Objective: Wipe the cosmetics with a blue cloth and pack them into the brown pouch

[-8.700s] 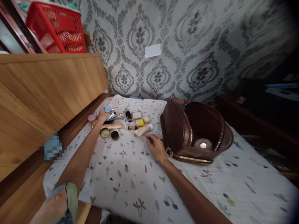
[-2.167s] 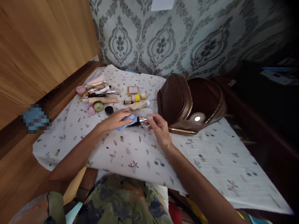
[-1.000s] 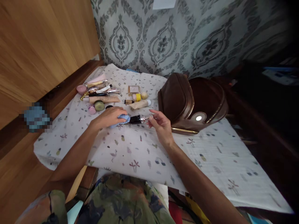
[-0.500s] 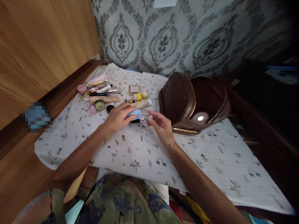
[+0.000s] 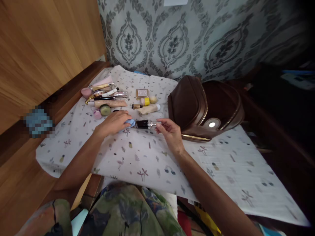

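Observation:
My right hand [image 5: 169,132] pinches the silver end of a small black and silver cosmetic bottle [image 5: 144,124], held level just above the patterned cloth [image 5: 137,157]. Fingers of my left hand [image 5: 113,122] are closed on a light blue cloth [image 5: 129,123], pressed against the bottle's dark end. Both hands hover in front of a row of cosmetics [image 5: 115,100].
An open brown leather bag [image 5: 197,108] lies right of my hands, with a round mirror [image 5: 212,124] inside. Tubes, jars and brushes lie at the back left. A wooden panel [image 5: 44,55] rises on the left, patterned wallpaper [image 5: 172,36] behind. Dark furniture [image 5: 283,108] stands right.
My left hand with the blue cloth has slid left along the bottle, uncovering its dark body. My right hand keeps the silver end almost still.

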Tool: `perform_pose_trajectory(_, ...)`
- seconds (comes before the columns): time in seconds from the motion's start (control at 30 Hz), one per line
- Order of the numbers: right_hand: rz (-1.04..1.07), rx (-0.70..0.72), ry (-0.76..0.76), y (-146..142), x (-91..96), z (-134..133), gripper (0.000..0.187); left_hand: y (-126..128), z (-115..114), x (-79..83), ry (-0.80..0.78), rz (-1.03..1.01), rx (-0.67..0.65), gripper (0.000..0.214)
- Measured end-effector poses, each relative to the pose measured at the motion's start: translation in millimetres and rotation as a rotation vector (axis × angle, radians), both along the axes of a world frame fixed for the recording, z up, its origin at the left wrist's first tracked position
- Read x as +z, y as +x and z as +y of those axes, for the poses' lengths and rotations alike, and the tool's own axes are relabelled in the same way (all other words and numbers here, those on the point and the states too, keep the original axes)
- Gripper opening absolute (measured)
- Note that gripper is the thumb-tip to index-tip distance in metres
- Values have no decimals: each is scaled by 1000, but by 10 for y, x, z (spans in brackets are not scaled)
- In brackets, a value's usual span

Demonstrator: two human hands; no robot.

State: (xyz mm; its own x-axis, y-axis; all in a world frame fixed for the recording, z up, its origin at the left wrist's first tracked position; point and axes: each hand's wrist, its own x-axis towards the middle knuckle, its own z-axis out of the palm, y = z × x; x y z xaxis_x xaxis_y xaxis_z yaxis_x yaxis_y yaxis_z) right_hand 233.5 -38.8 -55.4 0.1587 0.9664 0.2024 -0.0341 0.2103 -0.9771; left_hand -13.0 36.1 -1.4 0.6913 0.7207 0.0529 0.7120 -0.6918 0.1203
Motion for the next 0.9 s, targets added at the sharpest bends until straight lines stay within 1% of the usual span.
perform_pose_trajectory(0.1,13,41,42,-9,33,-4,41,-58,28,-30,15,54,25,12)
perform_pose_trajectory(0.17,0,61,50,-8,49,-9,40,-56,21,-16,36,71,60,12)
perform_pose_trajectory(0.23,-12,68,43,-4,56,-15,38,-9,-17,25,80,36,99,14)
perform_pose_trajectory(0.3,-13,65,31,-5,58,-22,37,85,-87,67,145,-59,116,16)
perform_pose_trajectory(0.37,-16,57,24,-9,59,-27,38,205,-178,82,199,-177,77,20)
perform_pose_trajectory(0.43,-34,48,24,-15,61,-31,39,316,-265,61,220,-247,-7,27)
perform_pose_trajectory(0.5,-63,33,21,-18,61,-33,40,385,-315,19,214,-234,-82,31)
perform_pose_trajectory(0.53,-77,24,16,-19,60,-33,40,397,-320,-2,207,-210,-95,32)
perform_pose_trajectory(0.63,-92,-4,-8,-18,50,-28,40,346,-255,-37,163,-133,-69,28)
perform_pose_trajectory(0.77,-50,-24,-7,-19,50,-18,40,188,-105,-39,93,-76,10,18)
perform_pose_trajectory(0.9,-21,21,20,-22,77,-17,41,73,-26,-63,109,-3,70,14)
